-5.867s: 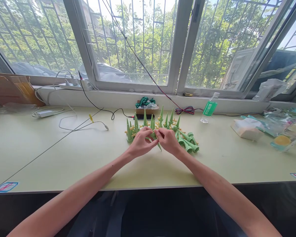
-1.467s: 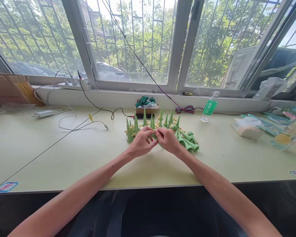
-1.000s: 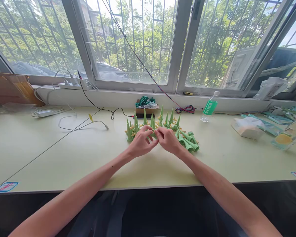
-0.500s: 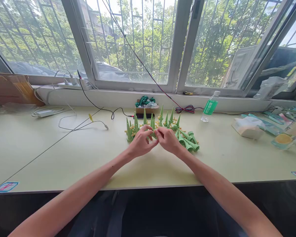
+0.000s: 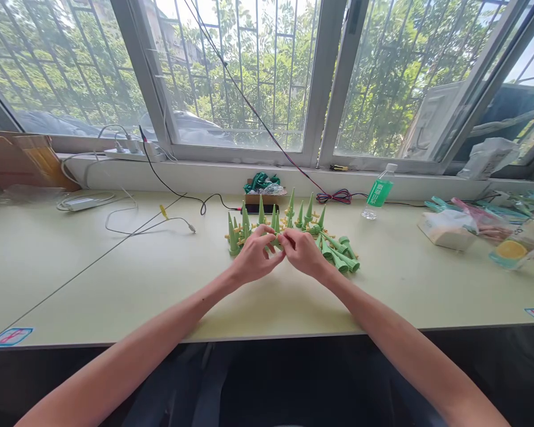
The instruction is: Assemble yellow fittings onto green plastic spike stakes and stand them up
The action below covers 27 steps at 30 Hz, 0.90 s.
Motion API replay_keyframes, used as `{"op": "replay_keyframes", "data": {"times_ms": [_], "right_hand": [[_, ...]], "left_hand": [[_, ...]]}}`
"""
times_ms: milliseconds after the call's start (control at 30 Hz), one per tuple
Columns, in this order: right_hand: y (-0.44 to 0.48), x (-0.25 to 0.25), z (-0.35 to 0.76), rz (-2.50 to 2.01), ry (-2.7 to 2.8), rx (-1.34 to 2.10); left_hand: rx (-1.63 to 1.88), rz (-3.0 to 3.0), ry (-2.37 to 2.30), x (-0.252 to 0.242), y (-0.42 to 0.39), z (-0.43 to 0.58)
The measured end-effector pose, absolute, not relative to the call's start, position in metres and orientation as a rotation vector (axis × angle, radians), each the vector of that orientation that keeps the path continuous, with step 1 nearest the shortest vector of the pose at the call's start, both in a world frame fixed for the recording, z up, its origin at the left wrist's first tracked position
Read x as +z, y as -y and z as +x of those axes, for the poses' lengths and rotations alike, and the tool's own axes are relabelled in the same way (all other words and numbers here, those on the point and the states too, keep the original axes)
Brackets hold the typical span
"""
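Left hand (image 5: 253,259) and right hand (image 5: 303,253) together pinched one green plastic cone spike (image 5: 276,242) above pale tabletop (image 5: 115,279), beside the spike pile (image 5: 338,255).

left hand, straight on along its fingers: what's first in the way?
The green cone piece pinched in the grip of both hands: fingertips of the left hand are on it. Just past it is the right hand, then probably the upright green cones, though depth there is unclear.

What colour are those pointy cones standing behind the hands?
The cones are green, with yellow pieces among them; head view.
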State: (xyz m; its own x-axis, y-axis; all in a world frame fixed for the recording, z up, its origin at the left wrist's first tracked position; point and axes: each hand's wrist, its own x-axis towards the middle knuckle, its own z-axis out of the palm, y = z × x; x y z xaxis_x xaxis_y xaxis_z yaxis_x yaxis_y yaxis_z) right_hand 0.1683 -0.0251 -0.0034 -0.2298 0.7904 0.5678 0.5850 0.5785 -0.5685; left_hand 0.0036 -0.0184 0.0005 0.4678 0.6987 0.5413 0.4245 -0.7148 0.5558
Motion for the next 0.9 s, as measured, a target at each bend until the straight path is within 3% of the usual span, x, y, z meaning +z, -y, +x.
{"op": "replay_keyframes", "data": {"times_ms": [900], "right_hand": [[0.0267,-0.0012,0.1682,-1.091,1.953,0.327]], "left_hand": [[1.145,2.403,-0.933,-0.0007,0.0175,0.003]]}}
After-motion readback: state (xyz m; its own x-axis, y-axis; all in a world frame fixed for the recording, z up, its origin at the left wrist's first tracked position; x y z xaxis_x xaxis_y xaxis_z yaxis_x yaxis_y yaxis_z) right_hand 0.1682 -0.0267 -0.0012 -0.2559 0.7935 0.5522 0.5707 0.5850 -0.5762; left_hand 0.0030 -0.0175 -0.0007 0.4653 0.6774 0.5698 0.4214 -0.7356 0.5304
